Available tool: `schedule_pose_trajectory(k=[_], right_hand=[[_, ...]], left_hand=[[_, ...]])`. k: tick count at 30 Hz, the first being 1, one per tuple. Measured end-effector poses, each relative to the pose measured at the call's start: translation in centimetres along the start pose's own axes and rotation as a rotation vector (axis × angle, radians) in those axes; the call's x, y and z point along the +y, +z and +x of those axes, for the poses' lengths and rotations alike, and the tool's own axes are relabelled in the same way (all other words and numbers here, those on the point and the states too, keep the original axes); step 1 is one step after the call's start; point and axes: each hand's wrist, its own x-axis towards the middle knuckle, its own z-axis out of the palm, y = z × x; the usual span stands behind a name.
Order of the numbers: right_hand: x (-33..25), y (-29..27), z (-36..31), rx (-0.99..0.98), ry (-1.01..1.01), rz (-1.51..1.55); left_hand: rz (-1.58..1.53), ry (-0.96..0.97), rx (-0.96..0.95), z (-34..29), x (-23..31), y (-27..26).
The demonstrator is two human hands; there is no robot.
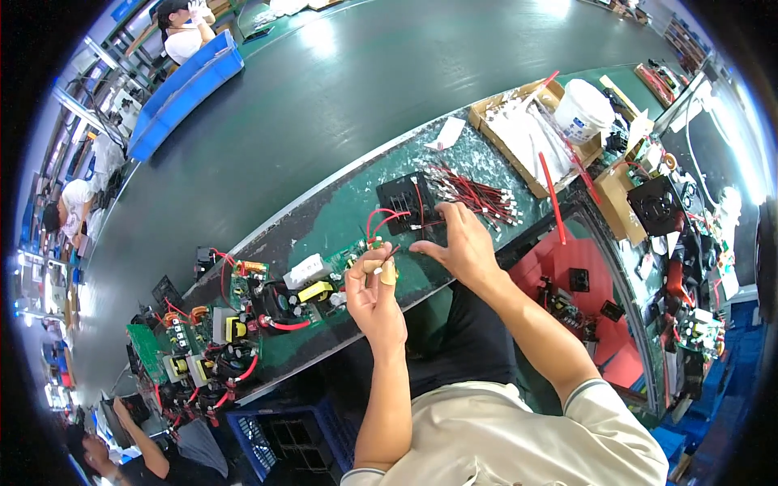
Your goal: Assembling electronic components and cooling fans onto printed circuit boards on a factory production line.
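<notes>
Near the bench's front edge, my left hand [377, 300] is closed in a pinch, with pale coverings on its fingertips. A thin dark-and-red wire [394, 253] sticks out between those fingers. Just behind them, red leads [379, 217] loop up from a green circuit board [353, 257], partly hidden by the hand. To the right, my right hand [468, 249] has thumb and forefinger apart, beside a black slotted panel [399, 202]. A thin cable with a white connector lies over that panel. Behind the right hand spreads a pile of red-and-black connector wires [478, 194].
Several assembled circuit boards [235, 324] line the bench to the left. At the right stand a cardboard box [519, 138], a white bucket [583, 109] and a red-lined bin [559, 267]. Beyond runs a wide dark belt [324, 105] with a blue crate [186, 93]. Other people work at left.
</notes>
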Motion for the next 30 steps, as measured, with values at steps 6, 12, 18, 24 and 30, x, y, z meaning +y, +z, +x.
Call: schedule_pose_trajectory(k=[6,12,18,24,30], right_hand=[[1.7,1.2,-0.2,0.058,-0.036,-0.102],[3.8,-2.0,2.7,0.200,-0.186,0.037],[4.7,-3.5,4.0,0.082,-0.142,-0.079],[0.1,-3.7,-1.0,-0.166,0.398,0.683],[-6.6,-0.4,-3.6,-0.510,0.573,1.533]], left_hand=[[-0.102,-0.062,-0.013,-0.8,1.1,0.3],[-0.291,-0.210,-0.027,-1.6,2.7,-0.3],[-0.239,-0.245,0.065,-2.0,3.9,-1.6],[-0.274,-0.198,0.096,-2.1,4.7,-4.2],[-0.148,-0.124,-0.008,-3.1,3.0,-4.4]])
